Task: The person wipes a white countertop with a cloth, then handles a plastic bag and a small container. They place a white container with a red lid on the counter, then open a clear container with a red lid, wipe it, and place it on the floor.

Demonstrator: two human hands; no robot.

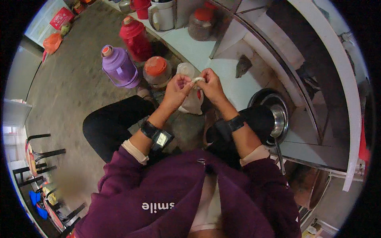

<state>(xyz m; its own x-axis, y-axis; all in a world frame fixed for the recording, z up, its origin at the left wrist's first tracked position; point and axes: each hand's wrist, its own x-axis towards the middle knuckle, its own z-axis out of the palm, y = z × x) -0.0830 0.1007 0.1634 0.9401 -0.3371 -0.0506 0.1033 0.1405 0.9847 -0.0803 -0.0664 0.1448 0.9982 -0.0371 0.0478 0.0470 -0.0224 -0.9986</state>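
My left hand (177, 90) and my right hand (212, 88) meet in front of me, both closed in a pinch. Between their fingertips is a small whitish piece (199, 79); its kind is too small to make out. Directly below the hands is a white plastic bag (191, 105) with a bit of red on it, partly hidden by my fingers. Just beyond the fingers sits a pale rounded thing (185, 70), perhaps part of the same bag. To the left of my left hand stands a clear jar with an orange-red lid (156, 66).
A purple thermos flask (118, 66) and a red one (135, 37) stand on the floor to the left. On the tiled ledge are a white jug (162, 16) and a red-lidded jar (201, 24). A metal pan (279, 119) lies beside my right knee.
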